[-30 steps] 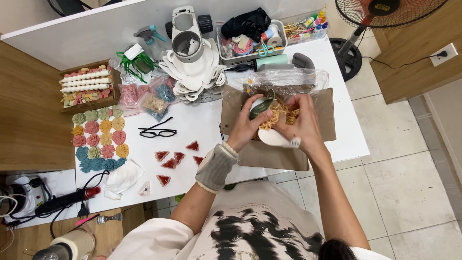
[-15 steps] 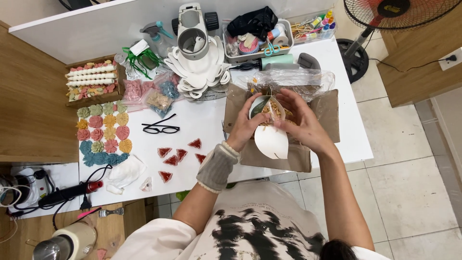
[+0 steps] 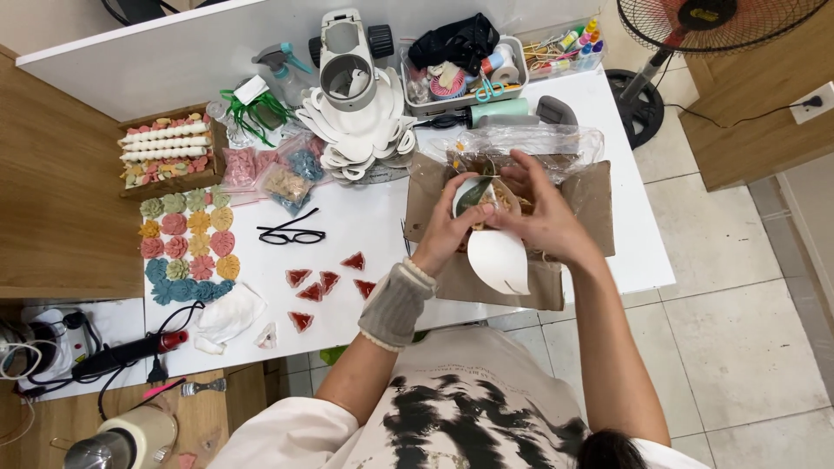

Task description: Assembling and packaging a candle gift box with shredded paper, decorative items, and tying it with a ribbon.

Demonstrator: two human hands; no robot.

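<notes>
Both my hands work over a sheet of brown paper (image 3: 592, 201) on the white table (image 3: 373, 221). My left hand (image 3: 445, 233), with a grey wrist wrap below it, grips the left side of a small round piece with a green pattern (image 3: 476, 193). Pale straw filling sits around that piece. My right hand (image 3: 540, 219) closes over the same piece from the right. A white leaf-shaped card (image 3: 500, 259) sticks out below both hands. A clear plastic bag (image 3: 539, 141) lies just behind the paper.
Black glasses (image 3: 291, 234) and several red triangular pieces (image 3: 328, 280) lie left of the paper. Rows of coloured flower shapes (image 3: 187, 247) fill the left side. White leaf cutouts (image 3: 356, 139), a grey tape holder (image 3: 347, 61) and a tray of supplies (image 3: 465, 65) stand at the back.
The view has shifted slightly. The white leaf-shaped card now hangs lower below my hands, and my right hand has closed further over the small round piece.
</notes>
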